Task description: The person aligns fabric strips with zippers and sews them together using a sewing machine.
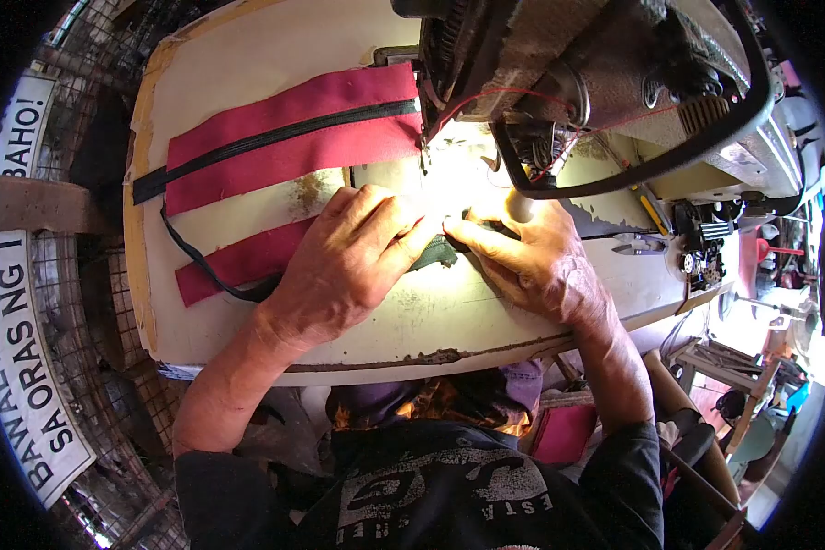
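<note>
Pointing left, black zipper [284, 137], long axis sideways

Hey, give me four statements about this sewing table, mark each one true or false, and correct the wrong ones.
1. Dark cloth shows between the left hand and the right hand. True.
2. The thread is blue. False: the sewing machine carries red thread.
3. A black band runs between two red fabric strips. True.
4. The left hand grips the yellow-handled tool. False: the yellow-handled tool lies right of the right hand.

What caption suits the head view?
Left hand and right hand handle dark material by a sewing machine, near red fabric.
</note>
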Demonstrator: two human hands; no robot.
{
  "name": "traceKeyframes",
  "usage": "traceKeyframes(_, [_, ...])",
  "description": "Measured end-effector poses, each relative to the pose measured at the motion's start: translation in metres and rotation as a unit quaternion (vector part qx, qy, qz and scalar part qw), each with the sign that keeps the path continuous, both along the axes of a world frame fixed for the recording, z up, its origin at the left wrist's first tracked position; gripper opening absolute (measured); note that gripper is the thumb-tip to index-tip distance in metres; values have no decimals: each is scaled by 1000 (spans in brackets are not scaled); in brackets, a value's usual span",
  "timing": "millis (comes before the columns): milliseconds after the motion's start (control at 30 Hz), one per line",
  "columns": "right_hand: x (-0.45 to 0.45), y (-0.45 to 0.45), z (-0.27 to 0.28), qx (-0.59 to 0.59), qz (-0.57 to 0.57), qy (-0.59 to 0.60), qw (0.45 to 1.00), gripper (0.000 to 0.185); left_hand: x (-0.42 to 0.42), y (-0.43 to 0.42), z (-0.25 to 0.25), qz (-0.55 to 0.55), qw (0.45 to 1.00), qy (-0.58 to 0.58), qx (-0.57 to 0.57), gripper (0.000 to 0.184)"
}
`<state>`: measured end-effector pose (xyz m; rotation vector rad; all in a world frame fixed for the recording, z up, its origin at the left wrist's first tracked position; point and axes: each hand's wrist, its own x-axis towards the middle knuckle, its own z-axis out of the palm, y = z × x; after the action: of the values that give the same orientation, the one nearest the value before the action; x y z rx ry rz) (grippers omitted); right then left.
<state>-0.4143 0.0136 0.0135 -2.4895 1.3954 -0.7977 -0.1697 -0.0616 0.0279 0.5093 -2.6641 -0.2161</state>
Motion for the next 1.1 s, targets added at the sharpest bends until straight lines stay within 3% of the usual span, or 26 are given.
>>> traceKeyframes(300, [4,3,2,-26,6,40,999,43,5,-3,-4,-12,998,17,56,43])
traceKeyframes(467, [3,4,5,-14,3,44,999,42,1,-7,-7,-25,998,55,32,37])
traceKeyframes(767, [-1,-2,0,52,-34,-53,997,34,2,-5,-3,-29,999,31,35,35])
traceKeyframes(900, [0,3,5,99,-117,-99,983,28,1,-4,-4,-27,998,33,41,35])
traceKeyframes(933, [1,-1,1,50,-98,-95,989,27,2,-4,-4,-27,998,32,41,35])
traceKeyframes(1100, [0,-3,3,24,-30,-43,998,27,2,-4,-4,-27,999,24,40,37])
